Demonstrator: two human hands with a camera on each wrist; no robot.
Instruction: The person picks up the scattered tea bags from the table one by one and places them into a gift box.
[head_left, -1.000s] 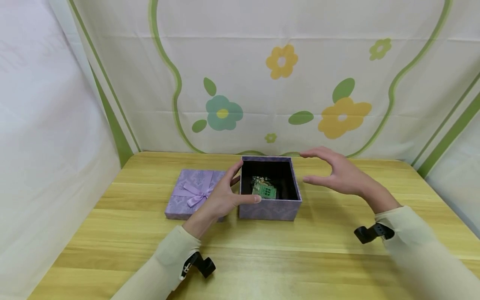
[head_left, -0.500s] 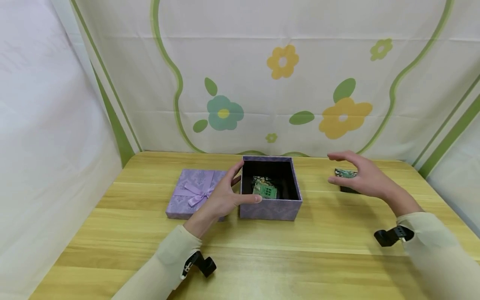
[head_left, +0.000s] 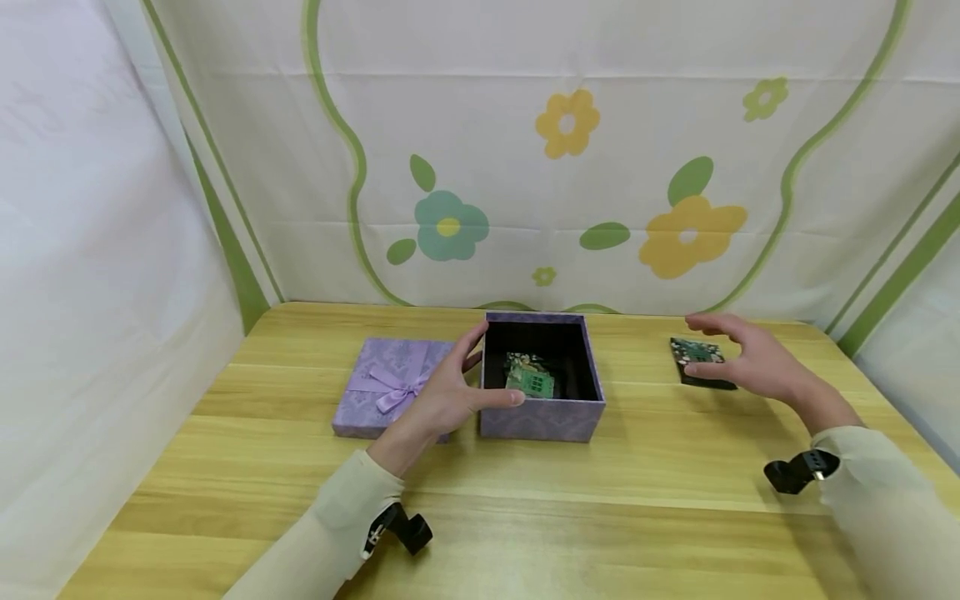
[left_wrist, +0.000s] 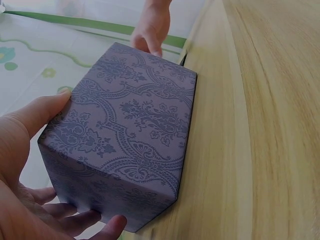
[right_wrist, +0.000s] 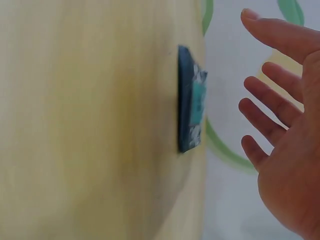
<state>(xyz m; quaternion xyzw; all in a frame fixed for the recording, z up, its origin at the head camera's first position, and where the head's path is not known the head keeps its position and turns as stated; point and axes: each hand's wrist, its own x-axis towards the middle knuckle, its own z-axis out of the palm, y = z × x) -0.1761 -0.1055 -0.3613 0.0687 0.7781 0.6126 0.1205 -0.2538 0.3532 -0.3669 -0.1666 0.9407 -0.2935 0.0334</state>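
Note:
A lidless purple patterned gift box [head_left: 540, 422] with a black inside stands on the table. My left hand [head_left: 441, 402] holds it at the left front corner, thumb along the front rim and fingers against the left side, as the left wrist view shows. Inside lies a green floral packet [head_left: 532, 382]. My right hand [head_left: 761, 362], fingers spread apart and holding nothing, hovers over a flat, dark square item with a green floral top [head_left: 696, 350]. In the right wrist view this flat item [right_wrist: 192, 105] lies on the table, apart from the fingers [right_wrist: 272, 100].
The purple lid [head_left: 371, 375] with a ribbon bow lies left of the box, partly behind my left hand. Behind the wooden table [head_left: 525, 517] hangs a white curtain [head_left: 495, 50] with printed flowers.
My right hand has moved right, away from the box, to above the flat floral item, which has come into sight. My left hand stays on the box.

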